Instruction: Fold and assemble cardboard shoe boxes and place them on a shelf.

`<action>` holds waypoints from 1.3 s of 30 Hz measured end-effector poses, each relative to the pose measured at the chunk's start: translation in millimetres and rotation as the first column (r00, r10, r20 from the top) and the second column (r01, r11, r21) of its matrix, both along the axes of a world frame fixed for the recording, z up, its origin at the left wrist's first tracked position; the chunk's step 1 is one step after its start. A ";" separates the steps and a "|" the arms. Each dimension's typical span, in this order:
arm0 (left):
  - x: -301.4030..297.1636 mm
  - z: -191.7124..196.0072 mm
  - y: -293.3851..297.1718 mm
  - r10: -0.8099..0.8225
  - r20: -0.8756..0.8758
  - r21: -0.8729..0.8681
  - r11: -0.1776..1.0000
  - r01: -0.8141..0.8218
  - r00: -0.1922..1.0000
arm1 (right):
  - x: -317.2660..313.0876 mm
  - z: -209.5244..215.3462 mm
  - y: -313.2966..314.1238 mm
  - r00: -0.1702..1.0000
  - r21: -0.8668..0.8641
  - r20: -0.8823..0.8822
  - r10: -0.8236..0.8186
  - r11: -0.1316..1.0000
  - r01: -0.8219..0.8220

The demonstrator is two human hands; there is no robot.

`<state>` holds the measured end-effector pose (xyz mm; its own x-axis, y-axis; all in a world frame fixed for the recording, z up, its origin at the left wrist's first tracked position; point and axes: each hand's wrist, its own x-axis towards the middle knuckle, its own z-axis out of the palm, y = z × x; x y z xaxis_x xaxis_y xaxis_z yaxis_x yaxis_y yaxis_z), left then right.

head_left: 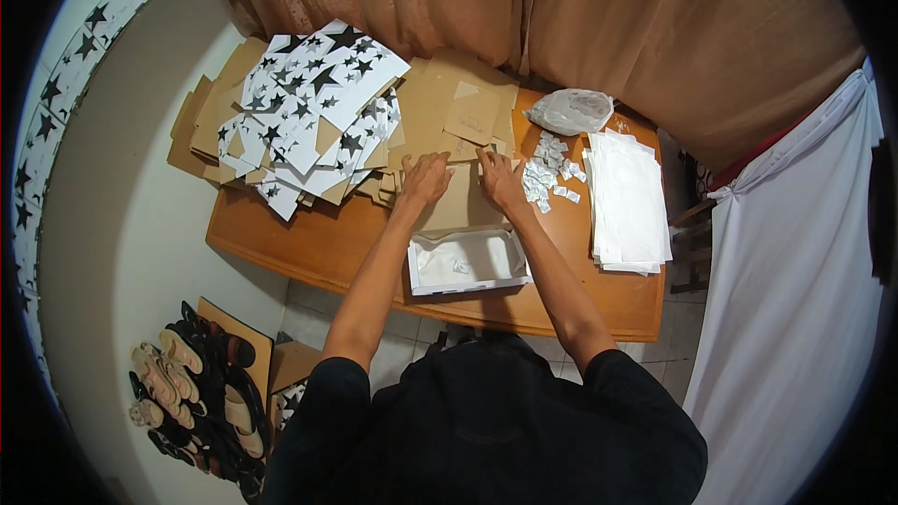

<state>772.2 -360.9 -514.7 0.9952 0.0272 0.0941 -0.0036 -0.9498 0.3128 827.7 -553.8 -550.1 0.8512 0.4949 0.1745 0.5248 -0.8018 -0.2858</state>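
2 hands press flat on a brown cardboard sheet (pixel 458 201) at the middle of the wooden table (pixel 309 243).

The left hand (pixel 426 178) and right hand (pixel 500 180) rest on it with fingers spread open, gripping nothing. Just in front lies an open white box (pixel 468 264); star-printed flat boxes (pixel 313 103) are heaped to the left, with small white packets (pixel 544 173) and a stack of white paper (pixel 629 201) to the right.

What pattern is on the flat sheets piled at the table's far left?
Black stars on white, clearest in the head view, on the flat sheets heaped over brown cardboard.
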 end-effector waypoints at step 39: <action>-209.3 -63.0 -65.0 -0.208 0.282 -0.122 0.960 0.250 0.937 | -186.3 -25.7 -82.8 0.924 0.268 0.121 0.362 0.885 -0.381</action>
<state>563.0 -425.9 -577.7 0.9158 -0.1635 0.3667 -0.3177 -0.8537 0.4128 641.4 -636.6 -575.9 0.5962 0.6944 0.4028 0.7939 -0.4353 -0.4246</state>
